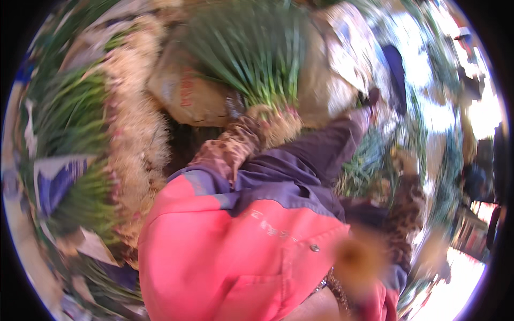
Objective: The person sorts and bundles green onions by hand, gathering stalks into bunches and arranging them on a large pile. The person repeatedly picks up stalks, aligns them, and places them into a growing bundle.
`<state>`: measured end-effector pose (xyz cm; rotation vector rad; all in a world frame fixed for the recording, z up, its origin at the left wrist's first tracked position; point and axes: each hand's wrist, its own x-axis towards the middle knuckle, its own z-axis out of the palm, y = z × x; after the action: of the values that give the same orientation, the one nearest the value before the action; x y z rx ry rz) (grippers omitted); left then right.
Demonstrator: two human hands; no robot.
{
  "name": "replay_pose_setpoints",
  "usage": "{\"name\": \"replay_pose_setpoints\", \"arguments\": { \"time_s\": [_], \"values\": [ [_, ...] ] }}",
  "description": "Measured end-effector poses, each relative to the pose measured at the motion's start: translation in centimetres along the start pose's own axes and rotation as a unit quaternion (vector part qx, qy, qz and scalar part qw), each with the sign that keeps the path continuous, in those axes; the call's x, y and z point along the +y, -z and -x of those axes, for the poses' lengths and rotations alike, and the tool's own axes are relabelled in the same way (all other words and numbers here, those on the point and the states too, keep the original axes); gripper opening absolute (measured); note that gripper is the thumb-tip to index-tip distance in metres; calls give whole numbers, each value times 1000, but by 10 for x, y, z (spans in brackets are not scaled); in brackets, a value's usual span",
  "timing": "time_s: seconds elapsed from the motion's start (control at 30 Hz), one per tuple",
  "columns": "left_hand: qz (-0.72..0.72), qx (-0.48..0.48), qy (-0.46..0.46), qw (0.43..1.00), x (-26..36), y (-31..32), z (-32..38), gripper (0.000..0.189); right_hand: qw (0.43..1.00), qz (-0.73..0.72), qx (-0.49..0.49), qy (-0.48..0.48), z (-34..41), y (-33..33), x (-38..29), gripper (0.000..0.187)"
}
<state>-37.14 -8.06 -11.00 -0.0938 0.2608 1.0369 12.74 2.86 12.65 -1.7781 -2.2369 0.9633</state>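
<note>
A bunch of spring onions fans out in front of me, its green leaves away from me and its pale roots towards my body. My left sleeve, in a leopard print, runs up to the root end. There my left hand seems to grip the bunch, though roots and blur cover most of the fingers. On the right, my other leopard-print sleeve reaches forward. My right hand is a brownish blur beside loose green onion leaves, and its fingers cannot be made out.
To my left, more spring onions are stacked in a long row, roots facing me. A brown sack bearing writing lies under the bunch. My trouser leg stretches forward right. Shiny plastic sheeting lies beyond.
</note>
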Motion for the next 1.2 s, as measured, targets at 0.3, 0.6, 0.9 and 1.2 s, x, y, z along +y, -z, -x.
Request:
{"name": "replay_pose_setpoints", "arguments": {
  "time_s": [0.3, 0.6, 0.9, 1.2],
  "values": [
    [-99, 152, -148, 972, -12, -34, -1, 30, 938, -257, 57, -225, 20, -22, 6, 24],
    [-235, 350, -198, 885, 29, -30, -18, 27, 965, 199, 74, 155, 42, 23, 52, 14],
    [-435, 335, 7, 836, 5, -30, -25, 29, 854, -335, 334, -215, 121, 25, 63, 20],
    [-703, 328, 117, 620, 23, -205, -92, 32, 886, -353, 153, -257, 178, -143, 88, 29]
  ]
}}
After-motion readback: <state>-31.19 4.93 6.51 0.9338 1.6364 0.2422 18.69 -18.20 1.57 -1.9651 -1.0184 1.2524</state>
